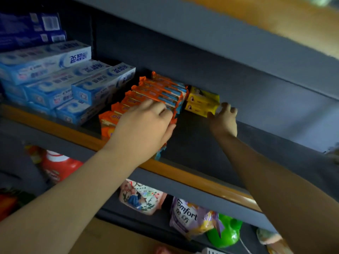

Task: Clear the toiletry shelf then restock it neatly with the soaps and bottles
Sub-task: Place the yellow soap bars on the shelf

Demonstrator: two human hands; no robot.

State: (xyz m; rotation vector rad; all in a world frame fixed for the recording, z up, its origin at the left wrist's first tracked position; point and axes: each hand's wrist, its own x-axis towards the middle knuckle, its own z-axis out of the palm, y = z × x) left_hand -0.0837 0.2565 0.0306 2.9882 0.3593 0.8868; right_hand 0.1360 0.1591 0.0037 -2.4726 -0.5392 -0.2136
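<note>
- Shelf (192, 142): dark grey board with a wooden front edge, running from 9 o'clock down towards 4 o'clock across the view.
- Orange soap packs (157, 92): a tight row on the shelf near picture centre, leading from the front edge back towards 1 o'clock.
- Left hand (145, 125): palm down on the front packs of the orange row; fingers straight and laid flat over the wrappers, pressing, not curled round any.
- Yellow soap packs (200, 102): two stacked, just at 3 o'clock of the orange row's far end, touching it or nearly so.
- Right hand (224, 118): at the near right corner of the yellow stack; fingertips curled round the end of the lower pack, grasping it.
- Blue toothpaste boxes (73, 83): stacked in layers at 9 o'clock of the orange row.
- Lower shelf, 6 o'clock: red bottle (58, 165), floral pouch (141, 197), purple Comfort pouch (189, 217), green bottle (227, 231).
</note>
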